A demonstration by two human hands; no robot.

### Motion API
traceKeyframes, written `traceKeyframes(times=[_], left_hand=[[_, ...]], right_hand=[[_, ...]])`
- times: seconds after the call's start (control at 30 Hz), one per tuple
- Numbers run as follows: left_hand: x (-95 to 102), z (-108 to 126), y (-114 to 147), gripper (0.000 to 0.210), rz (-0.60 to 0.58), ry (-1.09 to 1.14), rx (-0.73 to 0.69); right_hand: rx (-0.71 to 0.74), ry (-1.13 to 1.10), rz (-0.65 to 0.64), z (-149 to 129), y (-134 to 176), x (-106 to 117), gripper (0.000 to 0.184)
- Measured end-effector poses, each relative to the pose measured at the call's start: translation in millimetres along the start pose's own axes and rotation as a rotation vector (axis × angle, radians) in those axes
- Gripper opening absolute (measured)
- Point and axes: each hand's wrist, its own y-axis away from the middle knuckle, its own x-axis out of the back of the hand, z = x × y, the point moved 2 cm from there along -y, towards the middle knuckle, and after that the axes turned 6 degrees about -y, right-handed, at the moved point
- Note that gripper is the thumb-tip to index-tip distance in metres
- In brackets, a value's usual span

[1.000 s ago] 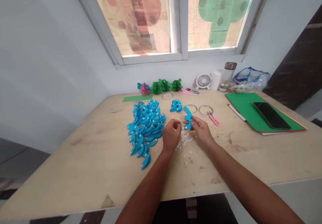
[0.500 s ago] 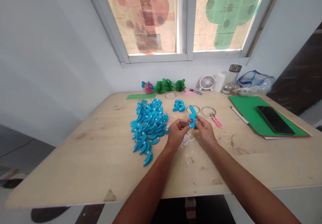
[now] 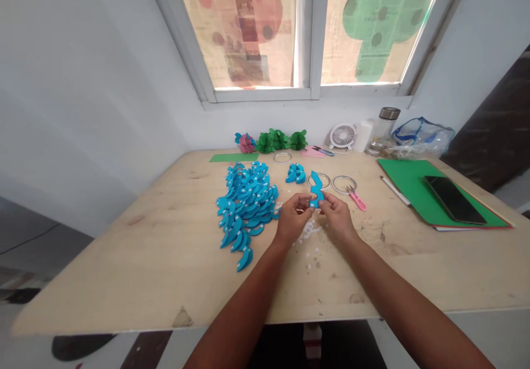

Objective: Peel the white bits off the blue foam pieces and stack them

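Between my two hands is a blue curved paper piece (image 3: 317,186), held up above the table with a small white patch at its lower end. My left hand (image 3: 295,217) pinches its lower left edge. Fingers of my right hand (image 3: 336,214) are closed on its right side. To the left lies a large heap of similar blue paper pieces (image 3: 248,198), many with white patches. A smaller group of blue pieces (image 3: 295,173) sits just beyond my hands. Small white paper scraps (image 3: 309,231) are scattered on the wood beneath them.
Rolls of tape (image 3: 344,184) and pink snips (image 3: 356,199) lie right of my hands. Farther right are a white pen (image 3: 395,190) and a black phone (image 3: 453,199) on green sheets (image 3: 401,170). Green paper flowers (image 3: 278,139), a small fan (image 3: 343,136) and a glass bottle (image 3: 385,126) line the wall.
The held blue piece has turned slightly, and its curved inner edge now shows more clearly. Both hands stay nearly in place, still closed on it. The view has shifted a little.
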Motion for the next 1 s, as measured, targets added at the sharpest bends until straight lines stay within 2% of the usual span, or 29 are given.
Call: traceKeyframes(times=[0.17,0.23,0.4,0.47,0.6,0.7,0.83,1.0], left_hand=[[1.0,5,2,0.02,0.04,-0.13,-0.103],[0.6,7,3,0.019,0.046,-0.123,-0.103],[-1.2,8,3,0.018,0.041,-0.083,-0.07],[-0.8,7,3,0.018,0.037,-0.063,-0.061],[1.8,4,1,0.016,0.042,-0.095,-0.067],[2.2,-1,-1,0.018,0.047,-0.095,-0.07],[-1.0,-8,-2,0.026,0.049,0.075,0.022],[-3.1,-12,-4,0.017,0.056,0.239,0.137]], right_hand=[[0.059,0.053,-0.033,5,-2,1,0.036],[0.113,0.1,-0.047,8,-2,2,0.036],[0.203,0.316,0.013,9,1,4,0.034],[0.19,0.267,0.005,9,1,3,0.034],[0.062,0.027,-0.071,10,-2,1,0.036],[0.002,-0.056,-0.084,11,-4,1,0.039],[0.008,-0.027,-0.037,12,-4,3,0.042],[0.002,0.074,-0.016,8,-1,3,0.043]])
